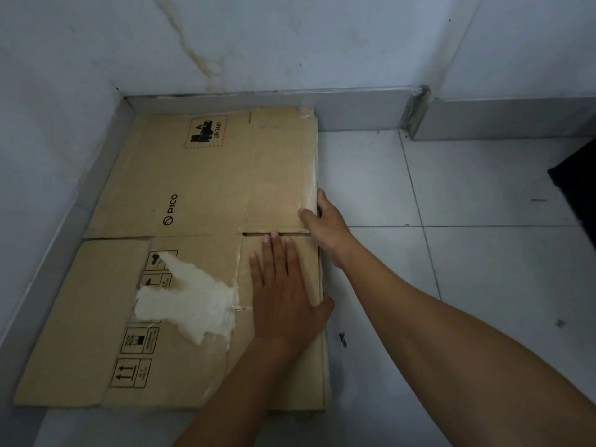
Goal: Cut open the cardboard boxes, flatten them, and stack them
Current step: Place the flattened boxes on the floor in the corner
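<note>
Since the tiled floor [451, 285] and the pale walls [290, 43] fill most of the view, the flattened cardboard box [200, 175] stands out at once. It lies pushed into the corner, its far and left edges close along the grey skirting [354, 111]. Layered edges show down the box's right side, so I judge that more than one sheet is already stacked here, though I cannot count them. On the box's near right part the left hand [283, 301] presses palm down, its fingers [274, 250] straight and spread, holding nothing. At the box's right edge, just beyond that hand, the right hand [325, 221] grips the card, thumb on top and fingers over the rim, their tips hidden. Left of the pressing hand a torn white patch [190, 301] breaks the printed handling symbols [132, 372], and a small hazard label [206, 132] sits near the box's far edge. For this box, cutting and flattening look done. What seems left is squaring it on the pile. No uncut boxes are in view, so I cannot tell how many are still to be done.
</note>
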